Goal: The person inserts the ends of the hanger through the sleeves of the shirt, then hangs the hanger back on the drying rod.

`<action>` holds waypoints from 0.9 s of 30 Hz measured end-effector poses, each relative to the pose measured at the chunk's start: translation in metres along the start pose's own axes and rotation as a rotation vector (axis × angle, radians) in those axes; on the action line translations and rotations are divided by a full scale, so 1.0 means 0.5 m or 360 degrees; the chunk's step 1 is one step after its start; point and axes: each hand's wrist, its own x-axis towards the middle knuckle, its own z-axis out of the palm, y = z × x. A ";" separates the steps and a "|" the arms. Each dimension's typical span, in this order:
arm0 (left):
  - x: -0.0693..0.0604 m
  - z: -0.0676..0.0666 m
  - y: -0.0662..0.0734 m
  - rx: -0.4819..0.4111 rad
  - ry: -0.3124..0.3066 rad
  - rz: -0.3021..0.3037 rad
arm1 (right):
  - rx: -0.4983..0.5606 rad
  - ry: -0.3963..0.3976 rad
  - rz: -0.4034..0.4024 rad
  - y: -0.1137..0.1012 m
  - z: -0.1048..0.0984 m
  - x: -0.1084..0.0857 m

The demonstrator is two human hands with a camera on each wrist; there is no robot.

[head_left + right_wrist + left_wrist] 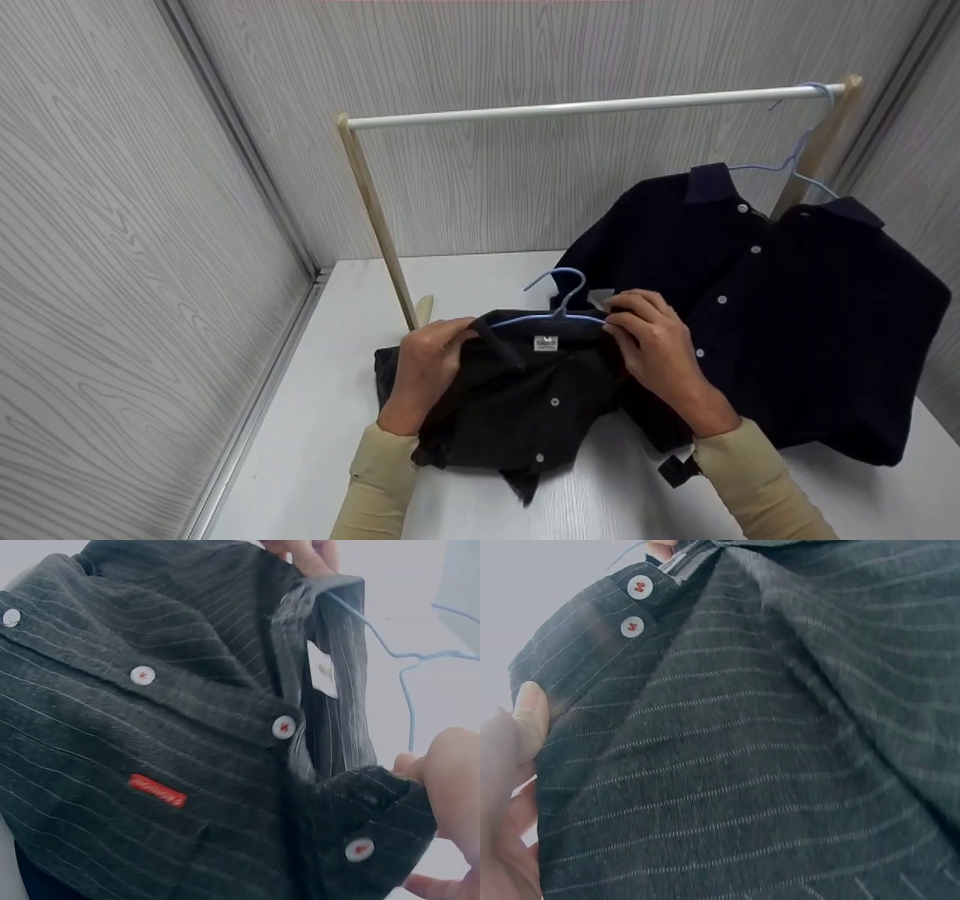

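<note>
A dark pinstriped shirt [517, 420] with white buttons lies partly folded over the white table. Inside its collar sits a blue hanger [560, 310], its hook standing up above the neckline. My left hand [427, 364] pinches the collar's left side between thumb and fingers. On the opposite side, my right hand [660, 349] grips the collar beside the hanger's right arm. In the right wrist view, a red tag [158, 790] shows on the shirt front, and the hanger's wire [409, 690] rises past the collar. The left wrist view shows the striped cloth [705, 757] close up.
A clothes rack [525, 111] with a white bar and wooden posts stands behind. From its right end hangs a navy shirt [825, 315] on another blue hanger [795, 154]. The white table [300, 420] meets a grey wood-grain wall [135, 225] at the left.
</note>
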 end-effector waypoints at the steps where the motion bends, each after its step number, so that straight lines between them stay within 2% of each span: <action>1: -0.001 -0.004 -0.004 -0.0011 0.0007 -0.0015 | 0.0000 -0.0006 0.0004 0.002 -0.004 0.000; 8: -0.004 -0.023 -0.036 -0.0038 0.0063 -0.0150 | -0.0008 -0.0110 0.0114 0.010 -0.027 -0.003; 10: -0.004 -0.025 -0.044 -0.0076 0.0052 -0.0198 | -0.0034 -0.0147 0.0133 0.012 -0.031 -0.002; 13: -0.007 -0.025 -0.053 -0.0201 -0.0057 -0.0280 | -0.0009 -0.0206 0.0155 0.013 -0.031 0.000; 16: -0.015 -0.023 -0.058 -0.0281 -0.0209 -0.0331 | 0.0118 -0.0224 0.0201 0.016 -0.029 -0.001; 18: -0.020 -0.019 -0.060 -0.0284 -0.0287 -0.0326 | 0.0222 -0.0214 0.0219 0.018 -0.026 -0.002; 20: -0.025 -0.013 -0.061 -0.0263 -0.0320 -0.0304 | 0.0321 -0.0217 0.0235 0.017 -0.024 -0.004; 23: -0.025 -0.003 -0.060 -0.0242 -0.0279 -0.0292 | 0.0441 -0.0282 0.0326 0.013 -0.025 -0.006; 27: -0.025 0.002 -0.058 -0.0195 -0.0094 -0.0366 | 0.0524 -0.0389 0.0560 0.013 -0.039 -0.016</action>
